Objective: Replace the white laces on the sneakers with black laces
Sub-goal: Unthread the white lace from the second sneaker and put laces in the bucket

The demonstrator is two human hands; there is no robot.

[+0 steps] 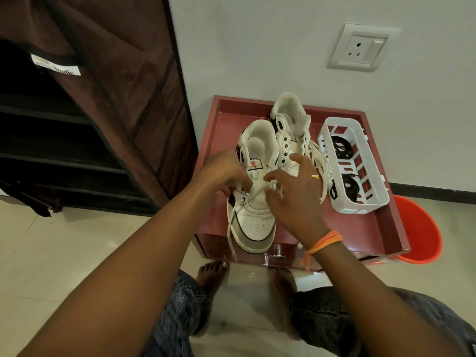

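— What do you have in front of you?

— I see two white sneakers on a dark red worktop (381, 228) against the wall. The near sneaker (253, 202) stands toe toward me, its white lace (257, 192) loosened across the tongue, one end trailing down the left side over the worktop's edge. The tongue carries a small patch (254, 166) with an orange lion-like emblem; I cannot read the writing on it.

— And the hands?

— My left hand (224, 173) has its fingers curled, pinching the lace at the left eyelets. My right hand (293, 194) is spread wide, fingertips touching the lace at the right side of the tongue. An orange thread band (325, 240) circles that wrist.

— The other shoe?

— The far sneaker (289, 124) sits just behind, its loose laces (319, 163) spilling to the right. Beside it a white plastic basket (332, 127) holds the coiled black laces (341, 150).

— Any text?

— A white label (55, 65) on the brown fabric shoe rack (123, 81) at left reads "Studio". An orange bucket (419, 235) stands on the floor at right, a wall socket (362, 47) above.
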